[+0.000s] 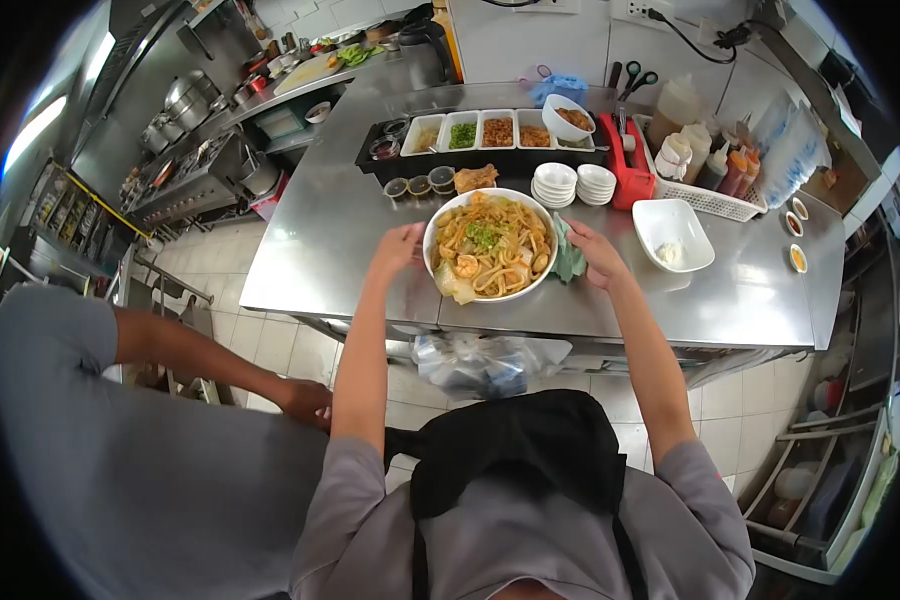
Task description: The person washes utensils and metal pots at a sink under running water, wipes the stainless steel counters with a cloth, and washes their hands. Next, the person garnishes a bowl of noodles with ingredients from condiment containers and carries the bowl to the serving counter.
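A large white bowl (427, 262) heaped with noodles (505, 240), a shrimp and chopped green onion is at the front of the steel counter, between my hands. At its left side, my left hand (400, 248) grips the bowl, its fingertips partly hidden by the wall. My right hand (597, 256) is closed on a crumpled green cloth (568, 254) at the bowl's right side. Whether those fingers also press the bowl through the cloth, I cannot tell. Small stacked white dishes (554, 184) stand just behind the bowl, beside a piece of fried food (476, 178).
A black topping rack (370, 160) lies along the back. To the right are a red dispenser (630, 180), a white square bowl (660, 222) and a basket (745, 208) of sauce bottles. A co-worker's arm (210, 355) is close on my left. Little sauce cups (798, 258) line the right edge.
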Demonstrator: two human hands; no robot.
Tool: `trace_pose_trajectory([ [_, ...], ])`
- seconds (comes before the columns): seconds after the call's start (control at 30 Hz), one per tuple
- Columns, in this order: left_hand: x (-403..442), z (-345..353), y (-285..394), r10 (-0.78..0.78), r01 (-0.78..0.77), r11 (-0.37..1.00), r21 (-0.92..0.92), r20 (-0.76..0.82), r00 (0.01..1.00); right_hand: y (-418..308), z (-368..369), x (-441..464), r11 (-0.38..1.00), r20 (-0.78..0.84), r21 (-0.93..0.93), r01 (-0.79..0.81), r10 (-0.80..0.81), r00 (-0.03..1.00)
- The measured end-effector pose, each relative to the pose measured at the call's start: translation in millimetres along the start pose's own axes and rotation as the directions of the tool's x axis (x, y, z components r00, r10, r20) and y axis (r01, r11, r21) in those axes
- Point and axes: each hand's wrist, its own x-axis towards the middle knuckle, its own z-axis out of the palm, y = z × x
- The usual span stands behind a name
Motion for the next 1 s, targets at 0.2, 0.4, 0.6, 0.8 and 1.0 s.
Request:
trace_pose_trajectory([
  [0.2, -7, 13, 10, -0.115, 0.110, 0.989, 0.096, 0.049, 0.992, 26, 9, -22, 0.972, -0.021, 0.227, 0.062, -0.059, 0.998],
  [0.4, -92, 80, -6, -0.177, 0.056, 0.891, -0.451, -0.229, 0.957, 67, 38, -62, 0.971, -0.221, -0.077, 0.226, -0.237, 0.946],
  [0.6, -148, 102, 10, -0.265, 0.107, 0.749, -0.653, -0.148, 0.953, -9, 16, -82, 0.629, -0.313, -0.768, 0.119, -0.531, 0.787],
  [0.8, -168, 48, -17, -0.271, 0.068, 0.787, -0.613, -0.245, 0.931, -31, -5, -58, -0.044, 0.117, -0.993, 0.109, -0.462, 0.879],
  [1.0, -152, -23, -25, -0.264, -0.003, 0.844, -0.536, -0.422, 0.867, -131, 101, 28, -0.042, 0.216, -0.969, 0.245, -0.630, 0.746],
])
